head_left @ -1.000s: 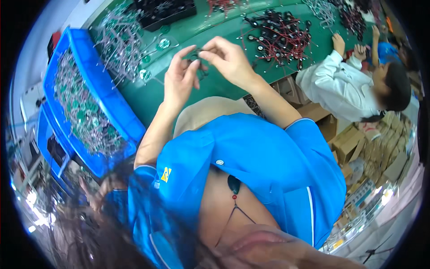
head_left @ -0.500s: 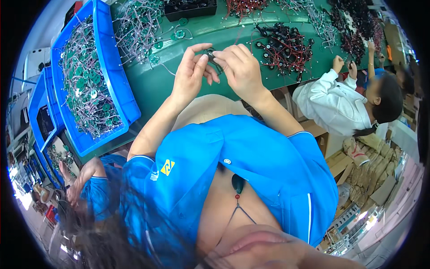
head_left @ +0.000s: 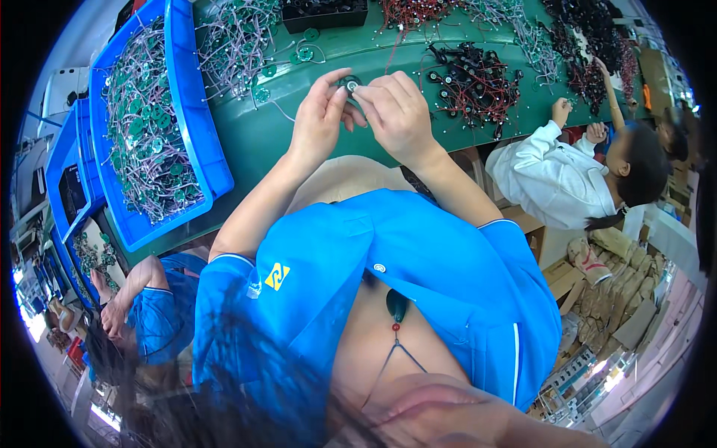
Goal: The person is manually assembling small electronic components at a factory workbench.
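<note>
While our two hands are meeting over the green surface (head_left: 254, 160), inward from its near edge, we are holding a small dark piece (head_left: 352, 86) between the fingertips, and its pale round centre is facing up toward us. Our left hand (head_left: 317, 123) is pinching it from the left between thumb and index finger, the other fingers curling loosely below; our right hand (head_left: 399, 119) is grasping it from the right with thumb and fingertips, so neither hand is resting free. What the right fingertips are covering, we are unable to tell. For handling it well, we are judging that the left pinch should be steadying and the right hand doing the finer work, both pressing lightly, since so small a thing could be slipping away under a hard squeeze. We are also favouring this spot above bare surface, where a dropped piece would be landing in plain sight. Farther from the near edge, a loose green disc (head_left: 305, 54) is lying with its wire, and to its left a heap of wired discs (head_left: 239, 48) is spreading beside the right rim of the blue tray (head_left: 196, 112). Behind the loose disc a black box (head_left: 328, 21) is standing. Right of our hands a pile of black parts with red wires (head_left: 474, 82) is lying, and beyond it a co-worker in a white top (head_left: 549, 172) is facing the near edge
</note>
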The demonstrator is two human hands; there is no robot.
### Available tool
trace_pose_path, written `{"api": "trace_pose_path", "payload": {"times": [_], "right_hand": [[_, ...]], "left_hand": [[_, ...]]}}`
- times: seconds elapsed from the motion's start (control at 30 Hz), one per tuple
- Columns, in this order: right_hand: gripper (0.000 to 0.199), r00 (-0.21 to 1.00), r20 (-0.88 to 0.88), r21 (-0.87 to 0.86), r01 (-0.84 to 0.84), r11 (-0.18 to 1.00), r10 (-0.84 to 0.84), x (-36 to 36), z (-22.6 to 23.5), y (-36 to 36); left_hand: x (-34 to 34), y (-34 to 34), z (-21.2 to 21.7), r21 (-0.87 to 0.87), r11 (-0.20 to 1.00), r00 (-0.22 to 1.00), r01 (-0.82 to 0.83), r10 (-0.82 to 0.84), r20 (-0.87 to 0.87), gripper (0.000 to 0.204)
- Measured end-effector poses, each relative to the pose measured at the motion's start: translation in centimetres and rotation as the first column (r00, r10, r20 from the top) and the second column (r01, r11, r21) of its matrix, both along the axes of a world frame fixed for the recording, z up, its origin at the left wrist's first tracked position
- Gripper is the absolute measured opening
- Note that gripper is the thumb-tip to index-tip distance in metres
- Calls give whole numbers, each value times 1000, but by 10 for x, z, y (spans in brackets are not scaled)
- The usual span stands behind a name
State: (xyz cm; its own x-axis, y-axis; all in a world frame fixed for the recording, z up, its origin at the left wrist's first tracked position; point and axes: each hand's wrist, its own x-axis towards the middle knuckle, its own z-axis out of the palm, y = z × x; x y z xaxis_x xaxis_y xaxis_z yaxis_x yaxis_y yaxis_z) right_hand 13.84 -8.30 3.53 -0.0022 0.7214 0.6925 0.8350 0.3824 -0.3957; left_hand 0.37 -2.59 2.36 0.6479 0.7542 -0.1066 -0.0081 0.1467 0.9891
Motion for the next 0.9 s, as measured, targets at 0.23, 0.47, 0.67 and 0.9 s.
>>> {"api": "trace_pose_path", "payload": {"times": [0.23,0.47,0.67,0.9], "right_hand": [[23,986,166,-43,-15,999,22,10,-3,-3],[26,954,281,-66,-90,994,105,22,10,-2],[19,936,315,-102,-133,986,159,23,11,0],[15,911,334,-177,-193,965,243,29,16,3]], "left_hand": [[3,-1,3,-63,998,1000,15,-13,24,30],[3,6,-1,-168,983,996,68,-59,61,30],[4,6,4,-217,975,998,49,-38,54,29],[2,16,0,-336,929,988,152,-131,87,28]]}}
